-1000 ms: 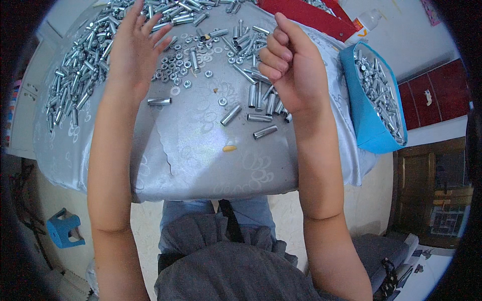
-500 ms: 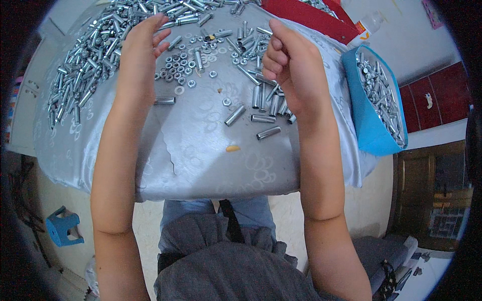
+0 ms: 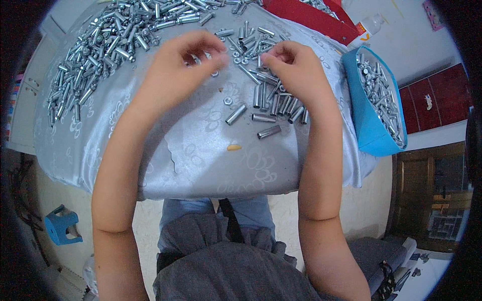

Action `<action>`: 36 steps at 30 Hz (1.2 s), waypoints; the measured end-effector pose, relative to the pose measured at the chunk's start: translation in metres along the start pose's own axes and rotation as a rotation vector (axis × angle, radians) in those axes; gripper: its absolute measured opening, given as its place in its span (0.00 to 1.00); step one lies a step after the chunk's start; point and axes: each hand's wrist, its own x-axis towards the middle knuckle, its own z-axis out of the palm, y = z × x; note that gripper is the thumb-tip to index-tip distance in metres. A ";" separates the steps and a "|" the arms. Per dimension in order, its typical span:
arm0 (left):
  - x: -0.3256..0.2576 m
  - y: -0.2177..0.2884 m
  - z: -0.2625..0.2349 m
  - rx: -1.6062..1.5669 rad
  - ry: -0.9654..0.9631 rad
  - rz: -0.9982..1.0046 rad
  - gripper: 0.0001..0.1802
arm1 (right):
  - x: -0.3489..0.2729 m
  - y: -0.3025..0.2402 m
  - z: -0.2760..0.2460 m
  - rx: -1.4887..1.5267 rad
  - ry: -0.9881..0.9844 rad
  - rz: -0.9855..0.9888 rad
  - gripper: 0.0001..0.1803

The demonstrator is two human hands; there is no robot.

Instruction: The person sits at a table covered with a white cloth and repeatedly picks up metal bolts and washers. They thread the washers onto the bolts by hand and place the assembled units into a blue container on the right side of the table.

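Observation:
My left hand [image 3: 183,67] arches over the middle of the table, its thumb and fingers curved but apart, with small metal nuts [image 3: 196,57] partly visible through the gap. Nothing shows in its grasp. My right hand [image 3: 296,65] is above a group of metal parts, its fingers curled and thumb close to the index finger; whatever lies between them, if anything, is hidden. Below it are several metal sleeves [image 3: 264,118] and bolts. A single nut [image 3: 228,101] and a loose sleeve [image 3: 235,114] lie between the hands.
A large heap of expansion bolts [image 3: 95,60] covers the table's far left. At right stands a blue fabric bin [image 3: 374,135] full of metal parts; behind it are a red box [image 3: 311,20] and a clear bottle [image 3: 370,25]. A small yellowish piece [image 3: 234,147] lies near the front.
My left hand has swung right from beside the heap to over the nuts. My right hand has moved slightly left and down, its thumb tip now lower, near the sleeves and bolts.

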 end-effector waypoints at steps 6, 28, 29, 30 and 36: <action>-0.014 0.011 0.016 0.492 -0.284 0.592 0.13 | 0.001 0.005 -0.012 -0.152 -0.119 0.065 0.13; 0.005 -0.006 -0.004 -0.355 0.291 -0.213 0.14 | -0.010 -0.020 0.021 0.303 -0.197 -0.103 0.10; 0.006 -0.010 -0.007 -0.358 0.279 -0.215 0.15 | -0.011 -0.022 0.022 0.353 -0.237 -0.080 0.09; 0.006 -0.011 -0.006 -0.359 0.295 -0.194 0.15 | -0.011 -0.022 0.023 0.389 -0.253 -0.063 0.10; 0.001 0.003 0.000 -0.337 0.262 -0.167 0.14 | -0.011 -0.022 0.030 0.496 -0.275 -0.052 0.10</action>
